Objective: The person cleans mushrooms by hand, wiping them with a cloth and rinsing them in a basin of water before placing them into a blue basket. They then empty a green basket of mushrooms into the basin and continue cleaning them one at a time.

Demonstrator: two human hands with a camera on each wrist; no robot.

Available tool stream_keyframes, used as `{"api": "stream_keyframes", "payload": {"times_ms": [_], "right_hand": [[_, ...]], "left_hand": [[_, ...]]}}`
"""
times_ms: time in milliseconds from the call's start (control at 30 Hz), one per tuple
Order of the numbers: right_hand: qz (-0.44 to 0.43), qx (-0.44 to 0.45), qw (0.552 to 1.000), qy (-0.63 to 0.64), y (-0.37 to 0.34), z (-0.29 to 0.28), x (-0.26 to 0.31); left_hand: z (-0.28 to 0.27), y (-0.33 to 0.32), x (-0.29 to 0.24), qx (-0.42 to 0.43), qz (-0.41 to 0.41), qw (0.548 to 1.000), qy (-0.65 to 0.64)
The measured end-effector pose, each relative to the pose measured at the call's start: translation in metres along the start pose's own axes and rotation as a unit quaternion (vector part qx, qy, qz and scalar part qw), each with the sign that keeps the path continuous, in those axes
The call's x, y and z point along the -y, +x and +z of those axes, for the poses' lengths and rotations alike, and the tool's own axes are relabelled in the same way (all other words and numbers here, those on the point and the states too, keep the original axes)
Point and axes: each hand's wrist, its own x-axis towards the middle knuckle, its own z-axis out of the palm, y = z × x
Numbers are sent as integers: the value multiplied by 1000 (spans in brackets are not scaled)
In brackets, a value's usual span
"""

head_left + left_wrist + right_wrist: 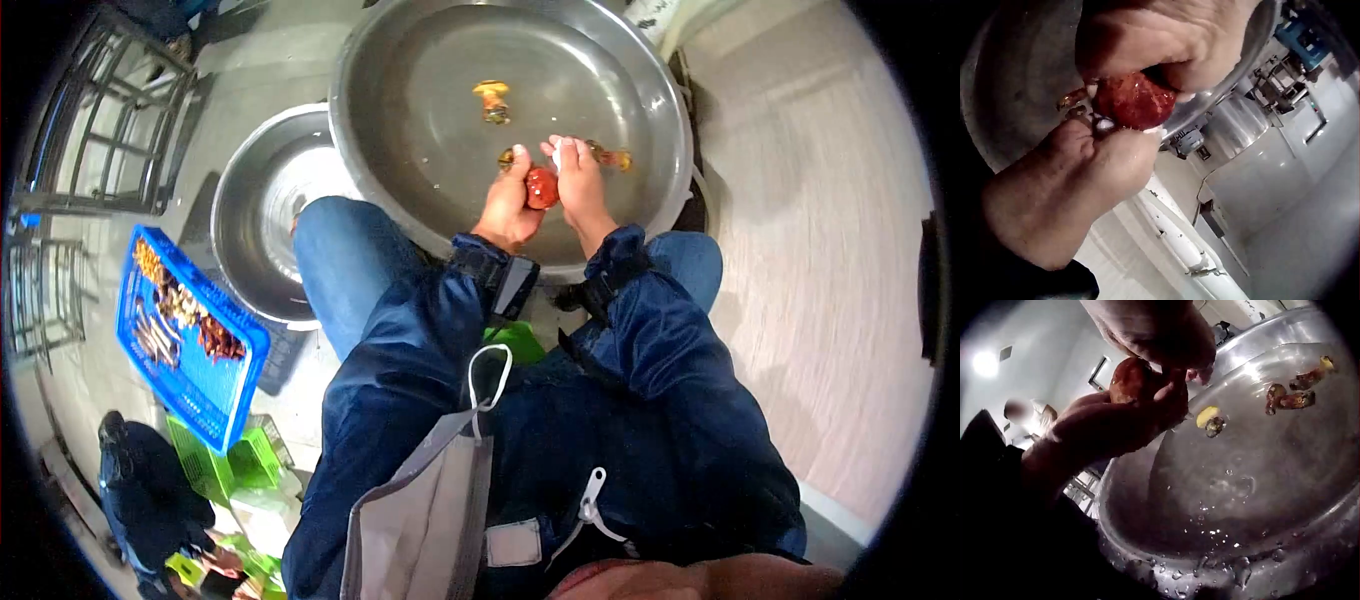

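Over the large metal basin (365, 165), both hands work close together on a wet, glossy red mushroom (541, 187) with a rounded cap. My left hand (508, 208) grips it from the left, thumb pointing up along its side. Right beside it, my right hand (583, 192) pinches a small white object (558, 153) between thumb and fingers; its kind cannot be made out. The red mushroom (1138, 101) is partly covered by fingers in the left wrist view. Several brown and yellow mushrooms, one with a bright yellow top (491, 100), float in the water.
To the left of the big basin stands a smaller metal basin (228, 205). A blue tray (215, 385) with sorted mushrooms lies farther left, near a green basket (255, 460). Metal racks (110, 100) line the left side. Another person (1038, 419) is in the background.
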Motion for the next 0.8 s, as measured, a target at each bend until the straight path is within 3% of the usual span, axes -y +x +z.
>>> {"api": "stream_keyframes", "payload": {"times_ms": [100,133,167,200,233,333,367,400,467,500,600,633,733,800], "right_hand": [[-14,8,997,73,-10,-5,14],[5,41,999,-15,-22,-3,35],[-174,81,968,-160,-23,-2,31],[-341,115,885,-296,-25,-1,29],[-374,114,852,-347,-24,4,25],[-214,48,917,-334,-25,6,23],[-133,59,956,-255,-13,3,10],[-168,50,967,-187,-8,2,7],[43,50,995,-74,-10,4,30],[-47,60,996,-46,-7,9,29],[31,115,987,-107,-23,9,35],[-108,85,971,-195,-23,12,16],[-191,30,960,-203,-14,11,-12],[8,110,993,39,0,-4,-26]], "left_hand": [[11,-11,-7,17,-9,1000,-10],[9,-10,-7,24,-11,1000,-8],[8,-9,-7,30,-14,999,-6],[11,-11,-7,22,-11,1000,-10],[14,-13,-5,13,-9,1000,-12],[10,-10,-1,3,60,997,53],[4,-10,-1,9,60,995,83],[-2,-8,-1,28,56,993,97],[11,-12,-4,-2,88,990,108],[21,-20,-9,-26,98,986,130],[-4,1,-8,24,173,964,201],[13,-4,-5,11,245,948,201],[7,-2,-5,7,300,899,320],[15,-11,-6,-43,336,837,430]]}}
